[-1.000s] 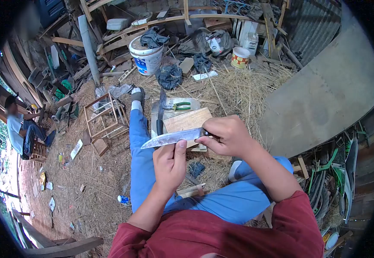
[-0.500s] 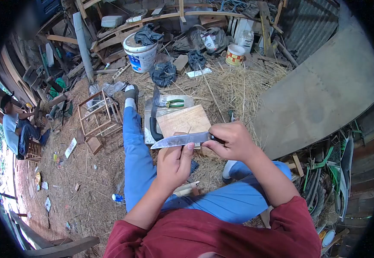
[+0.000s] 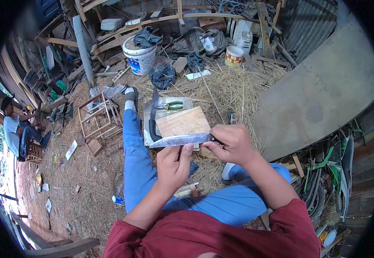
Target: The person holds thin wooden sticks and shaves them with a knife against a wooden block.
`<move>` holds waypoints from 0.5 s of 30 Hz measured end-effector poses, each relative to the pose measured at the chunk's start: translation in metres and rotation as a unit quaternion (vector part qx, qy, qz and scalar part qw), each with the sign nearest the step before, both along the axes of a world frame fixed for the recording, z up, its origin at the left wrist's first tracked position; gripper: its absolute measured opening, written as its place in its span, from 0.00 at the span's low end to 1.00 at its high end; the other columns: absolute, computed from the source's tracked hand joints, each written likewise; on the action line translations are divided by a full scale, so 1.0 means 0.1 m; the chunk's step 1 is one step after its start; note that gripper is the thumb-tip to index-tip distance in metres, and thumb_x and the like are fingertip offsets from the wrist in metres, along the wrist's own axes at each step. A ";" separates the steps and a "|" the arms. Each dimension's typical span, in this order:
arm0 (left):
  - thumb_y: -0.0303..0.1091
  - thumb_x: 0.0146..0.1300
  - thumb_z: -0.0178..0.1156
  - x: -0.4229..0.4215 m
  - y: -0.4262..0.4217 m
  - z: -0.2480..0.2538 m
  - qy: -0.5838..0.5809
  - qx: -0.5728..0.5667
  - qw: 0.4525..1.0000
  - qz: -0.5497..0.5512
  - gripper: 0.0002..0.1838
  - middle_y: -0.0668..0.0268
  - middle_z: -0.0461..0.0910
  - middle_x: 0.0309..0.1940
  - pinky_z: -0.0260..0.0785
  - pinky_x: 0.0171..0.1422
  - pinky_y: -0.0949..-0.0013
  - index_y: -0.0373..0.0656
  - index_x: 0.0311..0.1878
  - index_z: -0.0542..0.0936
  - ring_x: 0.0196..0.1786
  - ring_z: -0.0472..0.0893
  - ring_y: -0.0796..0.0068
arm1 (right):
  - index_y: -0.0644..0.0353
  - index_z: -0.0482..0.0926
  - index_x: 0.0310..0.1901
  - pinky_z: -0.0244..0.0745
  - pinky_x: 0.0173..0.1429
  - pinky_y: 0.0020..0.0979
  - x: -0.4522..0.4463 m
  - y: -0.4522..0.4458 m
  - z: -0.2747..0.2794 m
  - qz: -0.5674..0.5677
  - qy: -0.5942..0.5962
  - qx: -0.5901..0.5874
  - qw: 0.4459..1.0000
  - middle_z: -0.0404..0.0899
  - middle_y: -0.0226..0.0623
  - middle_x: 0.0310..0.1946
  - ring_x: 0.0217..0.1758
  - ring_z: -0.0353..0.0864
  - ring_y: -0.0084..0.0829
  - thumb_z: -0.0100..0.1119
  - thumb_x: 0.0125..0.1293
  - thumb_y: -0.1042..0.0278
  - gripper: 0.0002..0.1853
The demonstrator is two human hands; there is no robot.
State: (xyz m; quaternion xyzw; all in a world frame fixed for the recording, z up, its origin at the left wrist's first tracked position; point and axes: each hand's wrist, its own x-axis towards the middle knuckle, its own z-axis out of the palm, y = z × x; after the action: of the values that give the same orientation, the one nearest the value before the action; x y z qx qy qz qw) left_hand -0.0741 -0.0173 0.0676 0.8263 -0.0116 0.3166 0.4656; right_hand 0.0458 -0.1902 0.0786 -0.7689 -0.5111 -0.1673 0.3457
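Note:
A wide-bladed knife lies crosswise before me, its tip pointing left. My right hand is wrapped round its dark handle. Beneath the blade, my left hand holds its lower edge, thumb against the metal and the other fingers partly hidden behind it. Just beyond is a light wooden board on a grey slab. A second blade with a black handle rests at the board's left, and green-handled pliers lie above it.
A wooden frame stands left of my outstretched leg. Behind are a white bucket, a small patterned pail and black bags. A large sheet leans at right. Another person sits at far left.
The camera view has shifted, moving the surroundings left and slightly up. The knife has moved a little to the right, still in both hands.

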 end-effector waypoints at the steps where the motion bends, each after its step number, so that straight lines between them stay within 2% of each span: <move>1: 0.31 0.75 0.59 0.02 -0.01 -0.02 0.000 0.000 1.000 0.000 0.10 0.53 0.78 0.26 0.69 0.35 0.61 0.33 0.39 0.81 0.26 0.77 0.58 | 0.56 0.73 0.25 0.70 0.26 0.40 0.01 0.00 -0.01 0.000 0.000 0.000 1.000 0.73 0.36 0.19 0.22 0.78 0.42 0.72 0.60 0.53 0.20; 4: 0.31 0.75 0.58 0.05 -0.03 -0.04 -0.028 -0.023 0.999 -0.008 0.10 0.53 0.80 0.27 0.71 0.38 0.61 0.32 0.42 0.81 0.28 0.79 0.58 | 0.57 0.73 0.25 0.70 0.25 0.41 0.05 -0.01 -0.04 0.006 0.020 -0.027 0.999 0.73 0.37 0.19 0.21 0.78 0.42 0.71 0.61 0.53 0.20; 6: 0.31 0.74 0.60 0.03 -0.02 -0.03 0.027 -0.022 0.999 0.008 0.10 0.54 0.80 0.27 0.71 0.37 0.62 0.32 0.41 0.82 0.28 0.79 0.60 | 0.59 0.72 0.25 0.64 0.24 0.40 0.07 0.01 -0.05 0.020 0.028 -0.002 0.999 0.69 0.38 0.18 0.19 0.73 0.42 0.74 0.59 0.56 0.20; 10: 0.30 0.73 0.61 0.01 -0.02 -0.01 0.033 -0.044 0.998 0.026 0.09 0.55 0.79 0.26 0.70 0.35 0.63 0.32 0.40 0.82 0.26 0.78 0.62 | 0.59 0.72 0.25 0.63 0.24 0.40 0.08 0.03 -0.01 0.017 0.019 0.011 1.000 0.68 0.38 0.18 0.19 0.72 0.42 0.74 0.59 0.56 0.20; 13: 0.30 0.72 0.62 -0.03 -0.02 0.06 0.045 -0.027 0.997 0.053 0.10 0.56 0.79 0.25 0.69 0.34 0.64 0.32 0.38 0.82 0.24 0.76 0.64 | 0.59 0.72 0.25 0.62 0.23 0.40 0.07 0.04 -0.01 0.021 0.010 0.024 0.999 0.68 0.38 0.17 0.19 0.72 0.42 0.74 0.59 0.56 0.20; 15: 0.30 0.73 0.60 -0.05 0.03 0.05 0.094 0.012 0.994 0.050 0.09 0.54 0.80 0.28 0.70 0.36 0.62 0.32 0.41 0.82 0.27 0.78 0.61 | 0.59 0.72 0.25 0.63 0.23 0.41 0.06 0.04 0.00 0.022 0.024 0.016 0.999 0.68 0.38 0.18 0.19 0.73 0.42 0.74 0.59 0.56 0.20</move>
State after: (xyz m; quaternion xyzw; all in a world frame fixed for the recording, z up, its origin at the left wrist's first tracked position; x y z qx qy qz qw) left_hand -0.0789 -0.0139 0.0723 0.8574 0.0694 0.2605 0.4384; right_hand 0.0519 -0.1862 0.0789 -0.7558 -0.5164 -0.1491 0.3739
